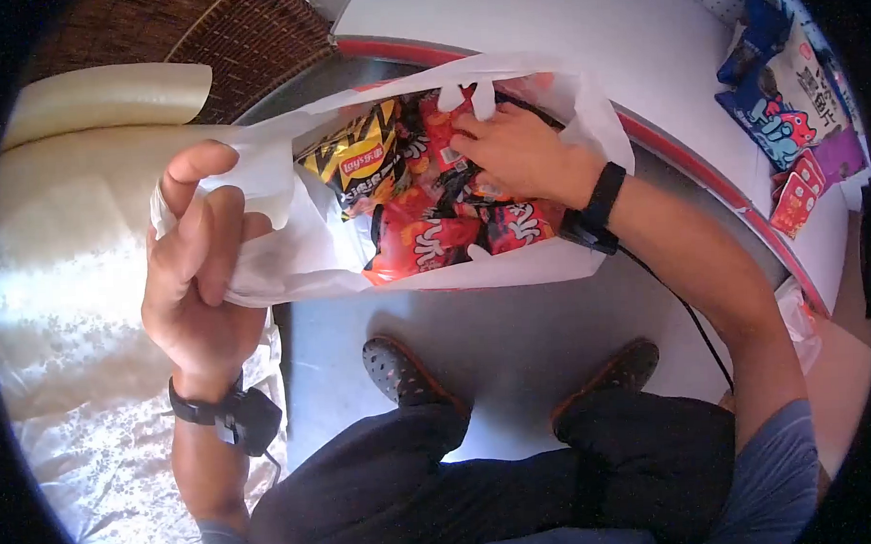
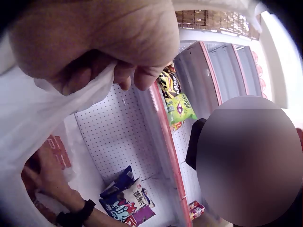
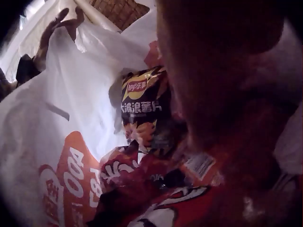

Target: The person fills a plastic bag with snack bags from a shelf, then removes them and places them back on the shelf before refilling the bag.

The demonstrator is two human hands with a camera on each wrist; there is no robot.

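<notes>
My left hand [image 1: 200,266] grips one side of a white plastic bag [image 1: 311,276] by its handle, the film bunched in the curled fingers [image 2: 78,78]. The bag's mouth gapes toward me. Inside lie a black and yellow Lay's chip bag [image 1: 359,155] and several red snack packets [image 1: 425,244]. My right hand [image 1: 523,154] reaches into the bag from the right, fingertips on a red packet [image 1: 437,118] near the far side. Its thumb is hidden, and I cannot tell whether the fingers pinch that packet. Orange print [image 3: 75,175] shows on the bag's side.
A white shelf with a red edge [image 1: 686,158] curves behind and right of the bag. Blue and white snack packs [image 1: 784,87] sit on it at the right. A pale cloth-covered surface [image 1: 52,285] lies on the left. A person [image 2: 251,161] appears in the left wrist view.
</notes>
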